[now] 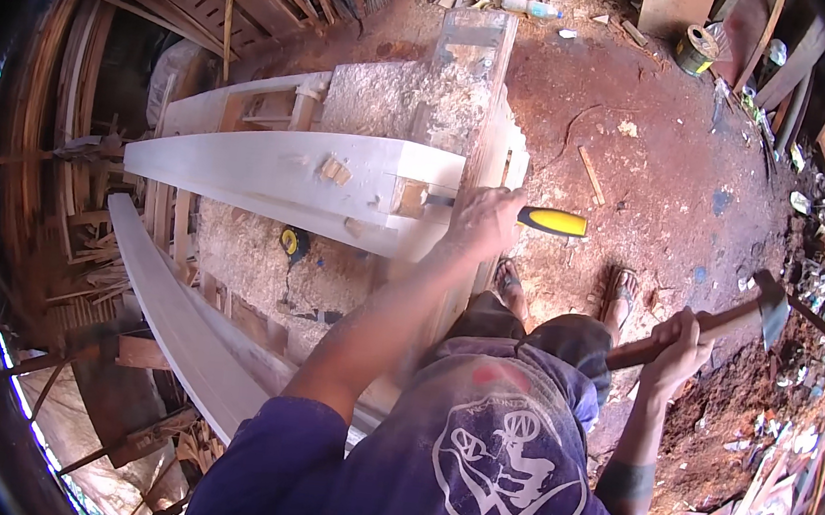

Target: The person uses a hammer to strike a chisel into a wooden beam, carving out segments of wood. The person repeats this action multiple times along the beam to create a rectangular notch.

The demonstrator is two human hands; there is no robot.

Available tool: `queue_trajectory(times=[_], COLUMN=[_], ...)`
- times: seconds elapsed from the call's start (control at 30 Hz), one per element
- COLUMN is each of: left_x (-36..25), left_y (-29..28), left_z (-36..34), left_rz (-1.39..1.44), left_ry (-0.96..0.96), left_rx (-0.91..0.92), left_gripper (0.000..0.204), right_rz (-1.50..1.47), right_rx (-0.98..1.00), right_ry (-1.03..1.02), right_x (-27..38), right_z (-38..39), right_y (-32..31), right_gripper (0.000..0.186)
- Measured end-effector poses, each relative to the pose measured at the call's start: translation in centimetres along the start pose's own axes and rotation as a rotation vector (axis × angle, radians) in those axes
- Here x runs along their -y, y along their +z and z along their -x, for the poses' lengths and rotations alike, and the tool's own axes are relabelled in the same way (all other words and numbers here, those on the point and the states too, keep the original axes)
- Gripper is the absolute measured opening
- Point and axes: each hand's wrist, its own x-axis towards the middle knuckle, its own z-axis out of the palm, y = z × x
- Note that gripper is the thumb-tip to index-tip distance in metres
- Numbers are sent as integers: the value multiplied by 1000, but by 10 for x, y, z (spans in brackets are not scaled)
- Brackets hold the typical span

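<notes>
My left hand (484,223) is wrapped around a chisel (559,222) with a yellow and black handle. The handle points right, and the blade reaches left to a bare-wood patch near the end of a pale, tapered timber beam (281,168). Whether the blade tip touches the wood I cannot tell. Out to the right, my right hand (679,354) grips the wooden handle of a hatchet (772,309), its metal head up and away from the beam. A small wood block (334,169) sits on the beam's face.
Shavings cover the workbench (476,38), where a yellow and black tape measure (293,242) lies beside the beam. A curved plank (190,320) leans nearer me on the left. A loose stick (591,176) and a can (697,51) are on the dirt floor; scrap wood lines the walls.
</notes>
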Motion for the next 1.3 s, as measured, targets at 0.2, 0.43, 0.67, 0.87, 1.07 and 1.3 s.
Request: queue_trajectory(times=[0.2,0.43,0.67,0.87,1.07,1.3], left_x=[1,37,-1,-29,-20,-19], left_y=[-22,-109,-130,-34,-19,-14], left_z=[1,16,26,23,24,23], left_rz=[84,842,648,193,228,234], left_ry=[-27,-297,-133,209,155,154], left_rx=[-116,-504,-411,-153,-174,-131], left_gripper=[22,15,14,14,15,20], right_rz=[765,432,309,275,249,202], right_rx=[728,360,233,278,277,212], right_ry=[39,178,216,292,264,233], right_x=[-24,-18,-13,-22,-30,-15], right_z=[63,2,1,27,30,28], right_y=[46,-4,-26,-22,-25,-21], right_gripper=[16,7,16,20,20,12])
